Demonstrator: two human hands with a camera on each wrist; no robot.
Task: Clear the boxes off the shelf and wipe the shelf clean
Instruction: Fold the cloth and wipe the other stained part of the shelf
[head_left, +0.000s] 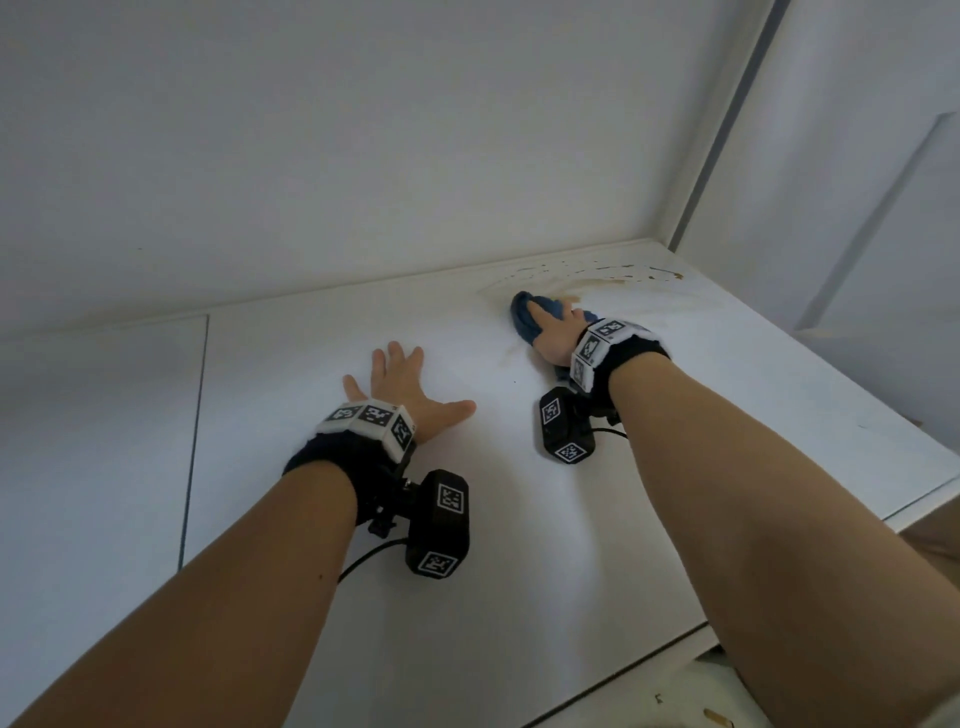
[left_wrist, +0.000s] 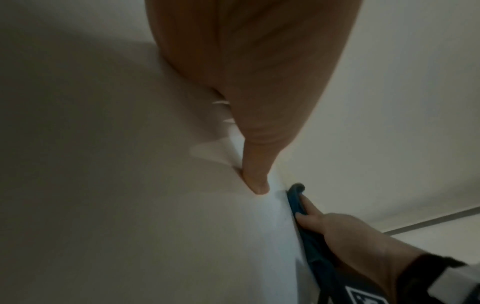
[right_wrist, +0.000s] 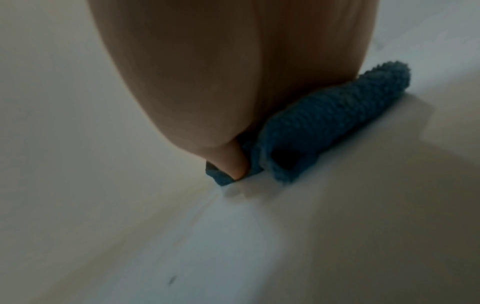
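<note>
The left hand (head_left: 402, 387) lies spread flat on the white shelf (head_left: 519, 519), with bare board around it. The right hand (head_left: 556, 332) presses a blue cloth (head_left: 522, 314) flat-fingered near the back edge and right corner — just short of a brown stain (head_left: 597, 275). The right wrist view shows the cloth (right_wrist: 324, 119) rolled — the head view does not.
</note>
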